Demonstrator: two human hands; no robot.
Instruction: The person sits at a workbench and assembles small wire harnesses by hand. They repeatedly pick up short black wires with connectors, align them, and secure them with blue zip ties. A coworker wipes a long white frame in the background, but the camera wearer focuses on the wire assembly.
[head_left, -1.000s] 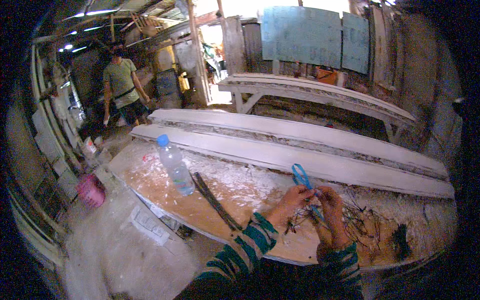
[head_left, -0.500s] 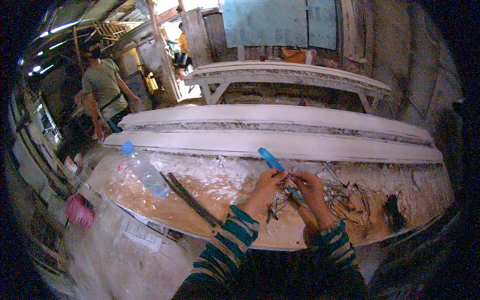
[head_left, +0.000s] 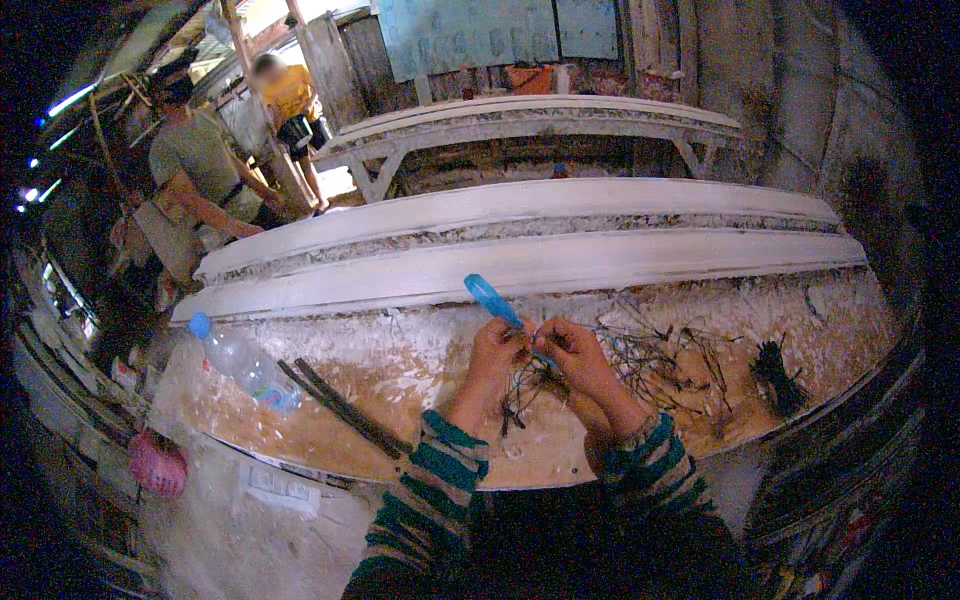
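Over the near part of the worktable (head_left: 530,455), my left hand (head_left: 498,352) is closed on a long, narrow bright-blue thing (head_left: 492,298). It sticks up and away to the left; I cannot make out its kind. My right hand (head_left: 575,360) is pinched at the lower end of the same blue thing, fingertips almost touching those of the left. Beneath and beside my hands lies a loose tangle of thin dark cords or wires (head_left: 690,365). A tied bundle of dark strands (head_left: 776,376) rests farther right.
Two long white boards (head_left: 560,258) span the table's far side. To my left are a clear bottle with a blue cap (head_left: 238,362) and dark strips (head_left: 345,405). A pink bundle (head_left: 158,465) sits lower left. Two people (head_left: 205,165) (head_left: 290,100) are beyond, near another bench (head_left: 540,125).
The view has shifted, and my hands keep hold of the blue thing, now with its lower part less visible. A person in yellow shows more fully at the doorway; the other person leans toward the boards.
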